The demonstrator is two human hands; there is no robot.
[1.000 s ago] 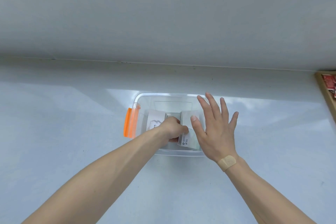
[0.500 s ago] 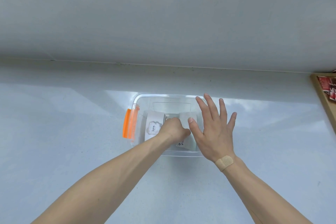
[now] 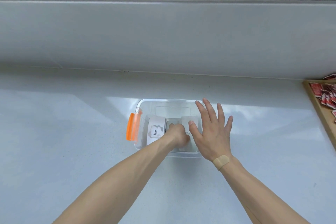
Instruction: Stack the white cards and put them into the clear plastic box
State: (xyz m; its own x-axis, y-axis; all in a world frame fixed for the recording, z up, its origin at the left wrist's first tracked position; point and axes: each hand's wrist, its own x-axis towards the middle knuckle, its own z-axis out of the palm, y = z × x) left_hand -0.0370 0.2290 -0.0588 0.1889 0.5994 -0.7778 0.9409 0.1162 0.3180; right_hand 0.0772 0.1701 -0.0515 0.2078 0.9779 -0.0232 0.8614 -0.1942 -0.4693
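A clear plastic box (image 3: 163, 100) with an orange latch (image 3: 131, 129) on its left end stands on the pale counter. Inside it, a white card printed "love." (image 3: 155, 131) lies at the left, a grey card (image 3: 172, 125) in the middle and a plain white card (image 3: 189, 122) at the right. My left hand (image 3: 177, 135) reaches down into the box, fingers curled on the near part of the right card. Above the box's right end hovers my right hand (image 3: 211, 132), flat, fingers spread, holding nothing. The near ends of the cards are hidden under my hands.
A wooden tray (image 3: 316, 107) holding several red packets (image 3: 325, 94) sits at the right edge of the counter. A grey wall (image 3: 163, 38) rises right behind the box, with a window frame above it.
My left hand has pushed the tilted right card down, so it now lies flatter in the box. My right hand has barely moved.
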